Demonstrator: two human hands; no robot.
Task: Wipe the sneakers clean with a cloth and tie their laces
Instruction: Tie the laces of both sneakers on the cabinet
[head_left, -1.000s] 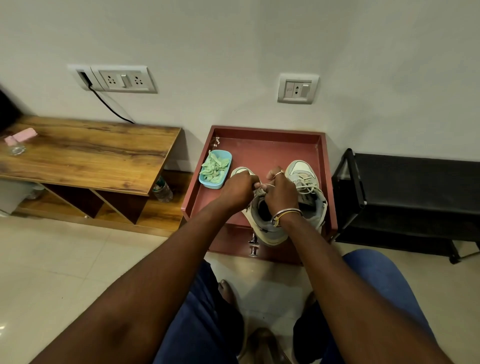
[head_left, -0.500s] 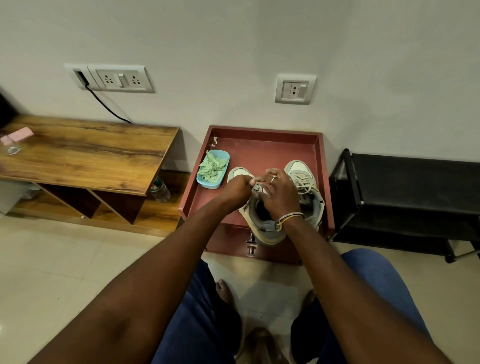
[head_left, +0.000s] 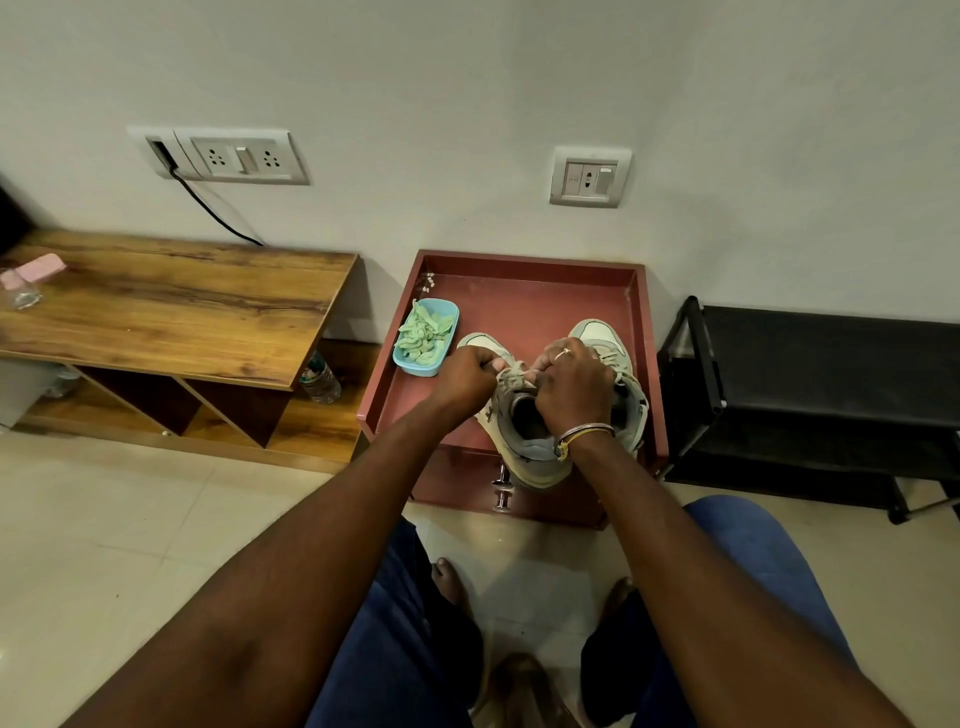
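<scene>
Two pale grey-white sneakers stand side by side on a red tray-topped cabinet (head_left: 524, 291), toes toward the wall. My left hand (head_left: 465, 374) and my right hand (head_left: 574, 384) meet over the tongue of the left sneaker (head_left: 530, 447), each pinching a strand of its lace (head_left: 511, 375). The right sneaker (head_left: 605, 338) sits behind my right hand, mostly hidden, its laces loose. A blue tub holding a crumpled green cloth (head_left: 423, 335) rests at the tray's left edge.
A low wooden bench (head_left: 171, 306) stands to the left with a small bottle (head_left: 23, 288) on it and a water bottle (head_left: 322, 379) on its lower shelf. A black rack (head_left: 831, 374) stands at the right. My knees and bare feet are below, on the tiled floor.
My hands have drawn closer together over the left sneaker's tongue and shifted their hold on the lace; my right hand has turned, with its knuckles up.
</scene>
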